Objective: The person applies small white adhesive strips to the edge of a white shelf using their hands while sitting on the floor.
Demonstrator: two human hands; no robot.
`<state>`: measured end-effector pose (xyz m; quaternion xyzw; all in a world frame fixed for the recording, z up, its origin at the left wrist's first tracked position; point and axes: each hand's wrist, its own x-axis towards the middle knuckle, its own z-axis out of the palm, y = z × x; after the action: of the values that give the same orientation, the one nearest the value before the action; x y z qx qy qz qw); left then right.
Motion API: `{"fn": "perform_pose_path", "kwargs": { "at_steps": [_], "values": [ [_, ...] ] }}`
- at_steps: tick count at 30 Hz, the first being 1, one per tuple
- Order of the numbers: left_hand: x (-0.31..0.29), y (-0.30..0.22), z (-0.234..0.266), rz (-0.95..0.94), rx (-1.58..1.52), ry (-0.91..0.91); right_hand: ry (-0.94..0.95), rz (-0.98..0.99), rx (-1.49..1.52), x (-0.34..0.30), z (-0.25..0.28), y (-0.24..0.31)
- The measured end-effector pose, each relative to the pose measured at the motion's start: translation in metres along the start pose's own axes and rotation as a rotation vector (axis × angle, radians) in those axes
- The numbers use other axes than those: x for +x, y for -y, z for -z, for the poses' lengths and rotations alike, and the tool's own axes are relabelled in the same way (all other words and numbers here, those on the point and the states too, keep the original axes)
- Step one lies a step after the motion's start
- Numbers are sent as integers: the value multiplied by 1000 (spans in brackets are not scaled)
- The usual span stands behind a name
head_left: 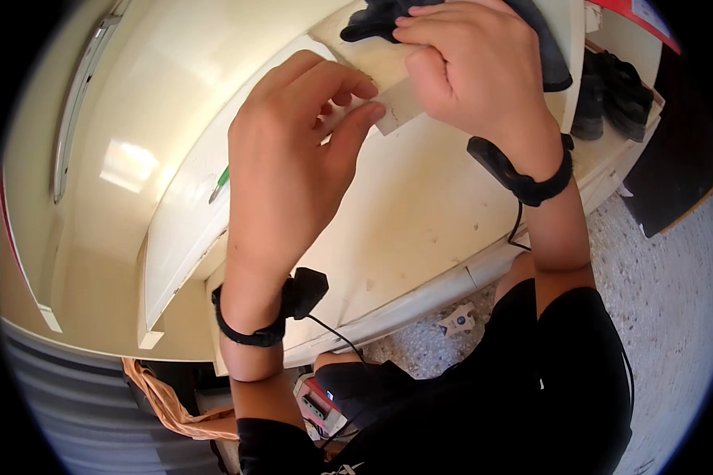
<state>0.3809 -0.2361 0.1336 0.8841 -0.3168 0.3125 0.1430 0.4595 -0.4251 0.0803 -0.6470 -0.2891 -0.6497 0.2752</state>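
Observation:
A pale, partly see-through strip [400, 109] that looks like tape stretches between my two hands, over a cream tabletop [404, 229]. My left hand [293, 142] pinches its near end between thumb and forefinger. The other end runs under the curled fingers and thumb of my right hand [483, 71], which hide it. Behind and beside my right hand lies a dark cloth item [558, 59], partly covered by the hand. Each wrist wears a black band with a small box and a cable.
A green-handled, metal-tipped tool [219, 184] lies on a raised white shelf [186, 237] at left. Black shoes [610, 95] stand on a right-hand shelf. A small white packet [457, 319] lies on the speckled floor [642, 317]. Orange cloth [166, 404] hangs at lower left.

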Motion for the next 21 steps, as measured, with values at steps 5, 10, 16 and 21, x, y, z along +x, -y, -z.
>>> {"fn": "perform_pose_path", "kwargs": {
  "at_steps": [5, 10, 16, 21],
  "values": [
    [12, 3, 15, 12, -62, 203, 51, 44, -38, -4, 5, -2],
    [16, 1, 18, -19, -42, 270, 55, 20, 10, -2, 8, -2],
    [19, 10, 27, 61, -141, 300, -22, -23, 65, -4, 6, -1],
    [30, 4, 30, 21, -90, 377, -9, -5, 33, -5, 4, -2]
  ]
}}
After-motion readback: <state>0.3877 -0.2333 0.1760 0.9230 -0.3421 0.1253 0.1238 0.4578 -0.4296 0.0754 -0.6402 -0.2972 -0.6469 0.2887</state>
